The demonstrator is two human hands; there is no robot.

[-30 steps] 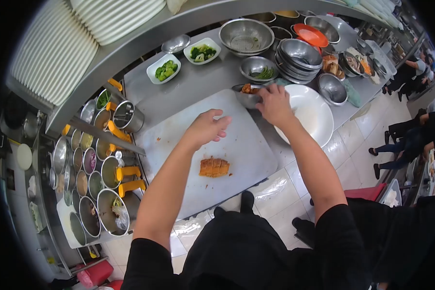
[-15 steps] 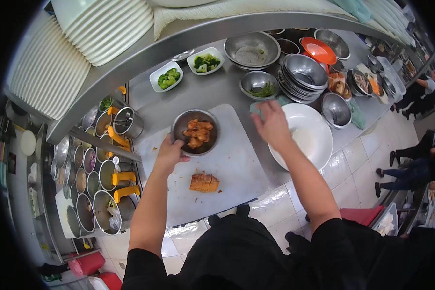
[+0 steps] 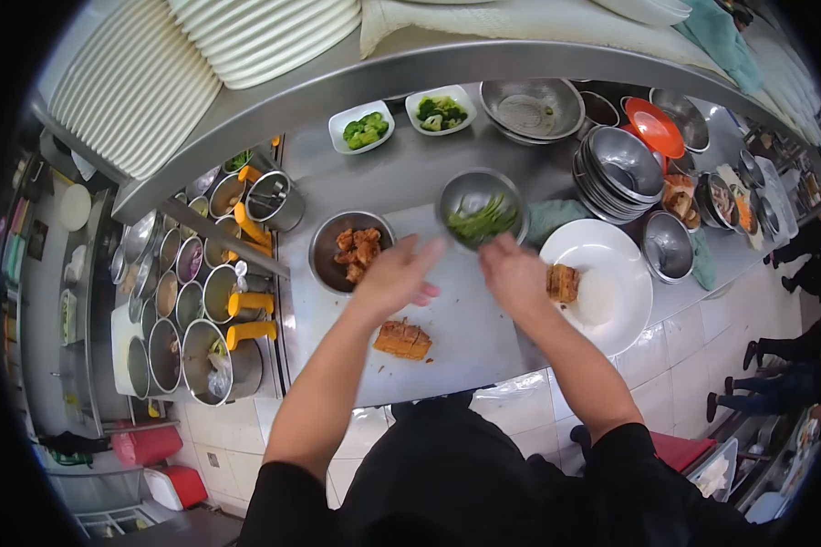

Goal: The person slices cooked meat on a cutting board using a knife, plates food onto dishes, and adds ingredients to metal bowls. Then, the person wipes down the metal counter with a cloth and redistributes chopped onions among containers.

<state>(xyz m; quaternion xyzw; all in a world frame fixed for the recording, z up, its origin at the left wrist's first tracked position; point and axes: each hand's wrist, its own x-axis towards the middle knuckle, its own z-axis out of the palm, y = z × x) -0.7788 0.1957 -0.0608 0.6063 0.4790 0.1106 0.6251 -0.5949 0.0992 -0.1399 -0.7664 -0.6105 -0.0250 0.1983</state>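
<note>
gripping near rim of bowl of greens (image 3: 465, 185) with right hand (image 3: 513, 272), fingers curled; holding left hand (image 3: 395, 279) open over white board (image 3: 470, 314), near bowl of orange-brown pieces (image 3: 327, 244), with sliced block (image 3: 402, 339) just nearer on board.

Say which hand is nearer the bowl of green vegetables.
Right. The right hand is at the near rim of the bowl; the left hand is apart, to its left, over the white board.
</note>
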